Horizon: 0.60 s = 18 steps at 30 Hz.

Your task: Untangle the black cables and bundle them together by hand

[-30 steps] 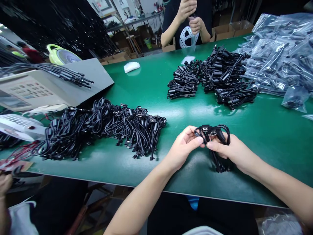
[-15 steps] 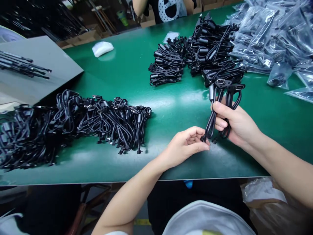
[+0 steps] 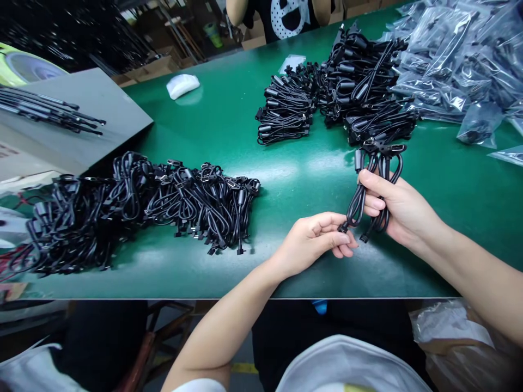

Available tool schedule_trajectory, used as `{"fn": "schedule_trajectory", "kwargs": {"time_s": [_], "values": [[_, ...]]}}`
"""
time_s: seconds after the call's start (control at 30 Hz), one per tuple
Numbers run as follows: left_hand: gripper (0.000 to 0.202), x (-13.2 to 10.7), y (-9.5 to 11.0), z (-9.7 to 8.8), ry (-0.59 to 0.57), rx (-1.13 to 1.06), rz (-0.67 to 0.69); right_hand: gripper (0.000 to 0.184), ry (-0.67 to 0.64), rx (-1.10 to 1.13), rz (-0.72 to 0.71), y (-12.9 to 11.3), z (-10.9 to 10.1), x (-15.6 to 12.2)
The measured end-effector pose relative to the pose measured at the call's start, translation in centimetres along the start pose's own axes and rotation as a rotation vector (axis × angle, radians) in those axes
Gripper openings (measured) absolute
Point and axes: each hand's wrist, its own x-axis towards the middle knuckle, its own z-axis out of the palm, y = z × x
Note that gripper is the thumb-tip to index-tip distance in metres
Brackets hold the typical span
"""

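In my right hand [image 3: 398, 204] are two coiled black cables [image 3: 357, 201], gripped between thumb and fingers over the green table. Their flat-eared port connectors point up and small black plugs hang at the bottom. My left hand [image 3: 318, 237] pinches the lower plug of the nearer cable between thumb and fingers. To the left lies a long heap of similar black cables [image 3: 204, 201]. Beyond my hands are stacked bundles of black cables [image 3: 286, 109], with a taller pile [image 3: 347, 81] just right of them.
Clear plastic bags [image 3: 449, 65] with dark contents pile up at the far right. A white packet [image 3: 182, 86] lies at the back left. A grey box [image 3: 102, 103] carries black rods [image 3: 49, 111]. Across the green table [image 3: 220, 120] sits another person [image 3: 286, 16].
My left fingers have closed on the lower plug of the nearer cable. The two cables' top connectors have come closer together. The view has shifted slightly left.
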Motion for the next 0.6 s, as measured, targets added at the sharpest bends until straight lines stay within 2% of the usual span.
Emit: {"fn": "schedule_trajectory", "kwargs": {"time_s": [0.43,0.53,0.6], "values": [[0.033,0.0,0.08,-0.18,-0.013,0.009,-0.024,0.032,0.035,0.042,0.058,-0.02,0.09,0.11],[0.05,0.13,-0.01,-0.42,-0.067,-0.04,0.019,0.035,0.007,-0.021,0.059,0.11,0.48,-0.33],[0.06,0.26,-0.18,-0.52,-0.089,-0.067,0.038,0.04,-0.07,-0.125,0.058,0.47,0.82,-0.78]]}}
